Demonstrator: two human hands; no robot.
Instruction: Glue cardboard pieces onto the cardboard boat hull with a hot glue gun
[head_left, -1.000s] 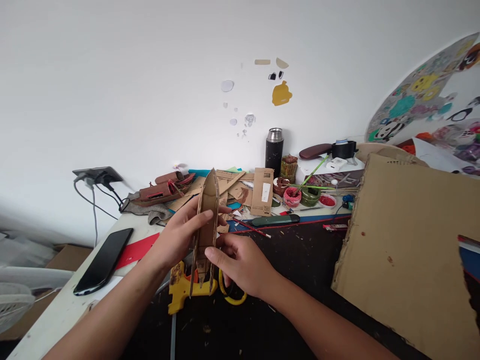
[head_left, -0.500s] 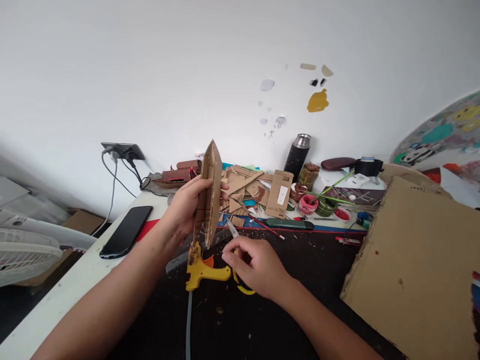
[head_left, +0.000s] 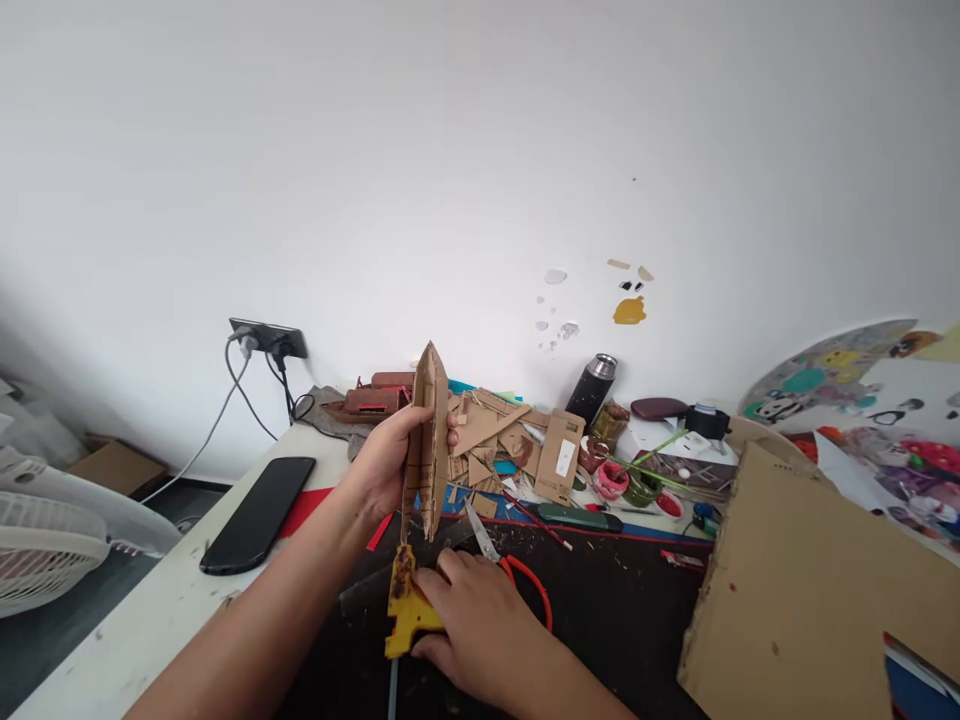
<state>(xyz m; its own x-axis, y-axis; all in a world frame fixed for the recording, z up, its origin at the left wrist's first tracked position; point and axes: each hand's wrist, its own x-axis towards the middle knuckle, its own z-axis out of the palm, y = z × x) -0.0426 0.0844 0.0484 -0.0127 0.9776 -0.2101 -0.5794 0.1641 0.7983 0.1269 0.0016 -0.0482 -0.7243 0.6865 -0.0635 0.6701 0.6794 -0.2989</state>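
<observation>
My left hand (head_left: 394,450) is closed around a narrow cardboard boat hull (head_left: 426,460), held upright with its pointed end up. Just below the hull's lower end is a yellow hot glue gun (head_left: 405,610), its nozzle up and a glue stick (head_left: 393,690) trailing from its rear. My right hand (head_left: 480,620) is closed over the gun's handle and trigger, hiding most of them. Beside that hand, partly behind it, lie scissors (head_left: 484,530) with a red-orange handle loop.
Cardboard scraps (head_left: 487,430), a green utility knife (head_left: 579,517), paint jars (head_left: 611,480) and a black flask (head_left: 592,388) line the back. A phone (head_left: 259,515) lies left. A large cardboard sheet (head_left: 795,590) stands right; a brown model boat (head_left: 375,400) sits behind my left hand.
My right hand has moved down and left from above the scissors onto the glue gun's handle. My left hand still holds the hull. The view has tilted upward.
</observation>
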